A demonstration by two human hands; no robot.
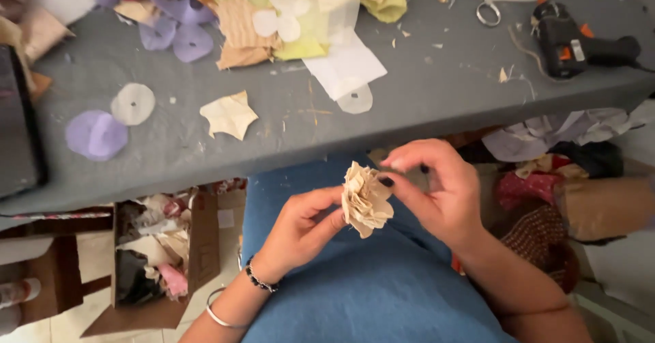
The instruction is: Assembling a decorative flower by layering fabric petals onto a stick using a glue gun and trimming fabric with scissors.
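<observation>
Over our lap, below the table's near edge: we hold a flower [366, 199] made of cloth.
Left hand [300, 228]: fingers pinch the flower from below, so it stays steady.
Right hand [437, 189]: fingertips nip a top petal, as if to shape it.
Flower look: tan, crinkly, many layers bunched together.
Table [409, 104]: grey; a tan scrap [230, 114] and a purple circle [95, 135] lie by the near edge.
Far right corner: a black glue gun [576, 43] lies on its side.
Far edge: scissors [486, 2], partly cut off.
Floor, left: a box [153, 247] full of scraps.
</observation>
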